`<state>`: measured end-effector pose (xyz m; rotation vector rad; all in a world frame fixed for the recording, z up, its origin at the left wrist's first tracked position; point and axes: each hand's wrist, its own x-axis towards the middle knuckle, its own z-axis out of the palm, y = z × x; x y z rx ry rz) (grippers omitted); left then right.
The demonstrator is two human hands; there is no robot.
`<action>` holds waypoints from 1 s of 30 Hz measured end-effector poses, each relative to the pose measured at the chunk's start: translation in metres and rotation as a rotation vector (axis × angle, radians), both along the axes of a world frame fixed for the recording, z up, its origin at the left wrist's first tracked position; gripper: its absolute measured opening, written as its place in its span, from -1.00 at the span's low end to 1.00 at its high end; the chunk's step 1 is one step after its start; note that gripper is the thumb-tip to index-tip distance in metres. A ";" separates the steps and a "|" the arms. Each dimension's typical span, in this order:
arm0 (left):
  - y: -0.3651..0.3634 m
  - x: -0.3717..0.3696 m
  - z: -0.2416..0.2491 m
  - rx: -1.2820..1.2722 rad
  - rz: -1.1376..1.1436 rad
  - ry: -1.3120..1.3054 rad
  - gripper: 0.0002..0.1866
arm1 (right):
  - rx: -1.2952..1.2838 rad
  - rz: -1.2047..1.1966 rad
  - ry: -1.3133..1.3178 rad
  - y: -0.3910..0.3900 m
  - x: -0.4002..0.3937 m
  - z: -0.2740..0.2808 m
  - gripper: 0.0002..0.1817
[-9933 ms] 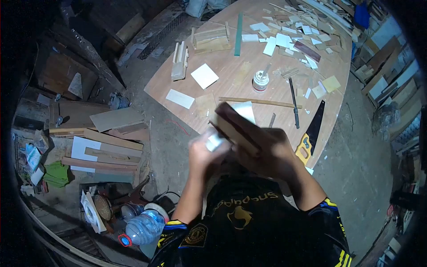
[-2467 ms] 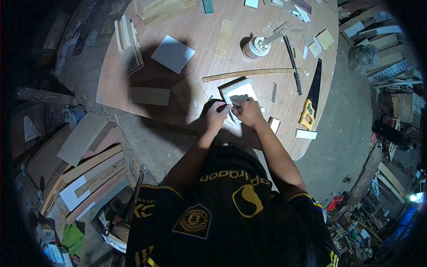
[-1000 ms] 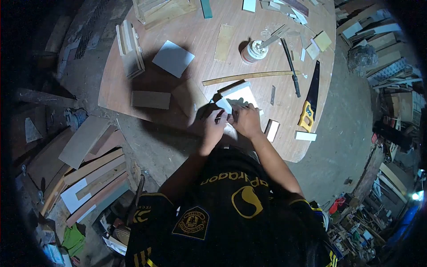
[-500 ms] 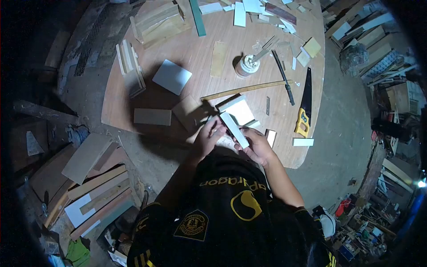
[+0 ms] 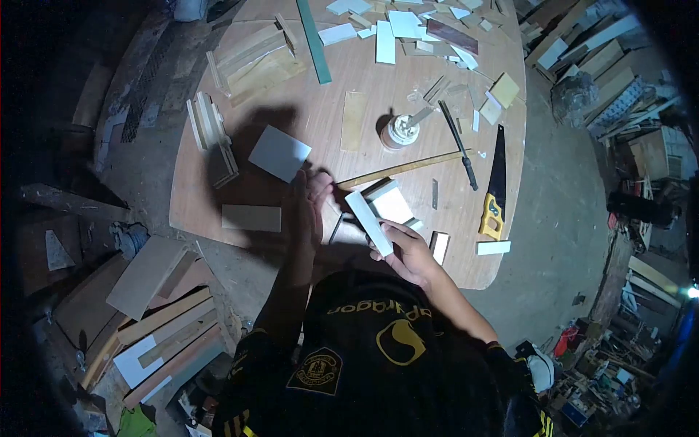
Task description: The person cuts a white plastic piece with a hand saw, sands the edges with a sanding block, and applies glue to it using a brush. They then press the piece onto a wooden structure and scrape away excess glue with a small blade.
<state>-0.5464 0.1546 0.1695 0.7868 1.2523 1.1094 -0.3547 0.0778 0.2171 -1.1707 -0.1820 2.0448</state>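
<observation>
My right hand (image 5: 411, 255) is closed around the lower end of a narrow white-faced wooden strip (image 5: 369, 223), which points up and to the left. My left hand (image 5: 313, 197) is off the strip, its fingers stretched out near the lower corner of a square white board (image 5: 279, 154) on the table. Just past the strip lies a white-faced block with a raised wooden edge (image 5: 392, 200), partly covered by it. A small rectangular board (image 5: 251, 218) rests left of my left forearm, half in shadow.
Around the wooden table (image 5: 451, 251) are an open tub (image 5: 401, 132) with a stick in it, a thin wooden batten (image 5: 408, 169), a dark rod-like tool (image 5: 459, 146) and a yellow-handled saw (image 5: 494, 193). Board offcuts (image 5: 404, 25) crowd the far edge. More boards (image 5: 164, 342) lean at lower left.
My left hand has come away from the strip and moved left and farther out, toward the square board. My right hand still holds the strip. The view has shifted slightly.
</observation>
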 end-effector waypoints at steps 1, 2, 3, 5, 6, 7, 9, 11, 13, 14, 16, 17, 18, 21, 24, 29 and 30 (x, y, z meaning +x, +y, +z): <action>0.004 -0.001 0.002 -0.194 0.309 -0.347 -0.61 | 0.018 -0.023 0.022 0.004 0.000 -0.004 -0.61; 0.004 0.002 0.006 -0.194 0.315 -0.346 -0.61 | 0.037 -0.046 0.044 0.009 -0.001 -0.008 -0.63; -0.002 0.009 0.010 0.104 0.090 0.164 -0.59 | 0.032 -0.043 0.045 0.015 -0.002 -0.010 -0.63; -0.028 0.027 -0.004 0.268 -0.215 -0.136 -0.46 | 0.048 0.015 0.033 0.023 -0.003 -0.015 -0.60; -0.035 0.028 0.000 0.109 -0.326 -0.206 -0.38 | 0.037 0.006 0.027 0.026 -0.004 -0.015 -0.60; -0.039 0.027 -0.009 0.000 -0.326 -0.313 -0.35 | 0.042 0.069 0.002 0.029 -0.005 -0.015 -0.61; -0.044 0.024 -0.069 -0.105 -0.288 -0.557 -0.37 | 0.061 0.291 -0.155 0.029 0.006 -0.034 -0.65; -0.041 0.027 -0.045 -0.151 -0.061 -0.586 -0.56 | 0.384 0.337 -0.523 0.021 0.029 -0.046 -0.67; -0.036 0.020 -0.049 -0.219 0.121 -0.567 -0.68 | 0.529 0.274 -0.958 0.014 0.055 -0.039 -0.68; -0.029 0.017 -0.033 -0.216 0.129 -0.563 -0.68 | 0.401 0.146 -1.165 0.001 0.077 -0.061 -0.64; -0.019 0.010 -0.003 -0.112 -0.011 -0.479 -0.68 | 0.285 0.401 -1.765 -0.043 0.126 -0.108 -0.22; -0.022 0.010 -0.026 -0.152 0.034 -0.403 -0.66 | 0.041 0.495 -1.857 -0.065 0.134 -0.123 0.00; -0.017 0.007 -0.027 -0.149 0.030 -0.399 -0.66 | 0.006 0.565 -1.883 -0.077 0.133 -0.124 0.11; -0.010 0.007 -0.021 0.021 -0.102 -0.725 -0.59 | -0.014 0.685 -1.857 -0.098 0.129 -0.133 0.10; -0.019 0.028 0.006 -0.027 0.075 0.009 -0.56 | 0.046 0.528 -1.893 -0.104 0.130 -0.152 0.04; -0.032 0.033 -0.001 -0.276 -0.052 -0.478 -0.60 | 0.519 -0.088 -1.442 -0.066 0.125 -0.084 -0.31; -0.036 0.034 -0.005 -0.339 -0.195 -0.730 -0.64 | 0.560 -0.114 -1.324 -0.051 0.113 -0.050 -0.36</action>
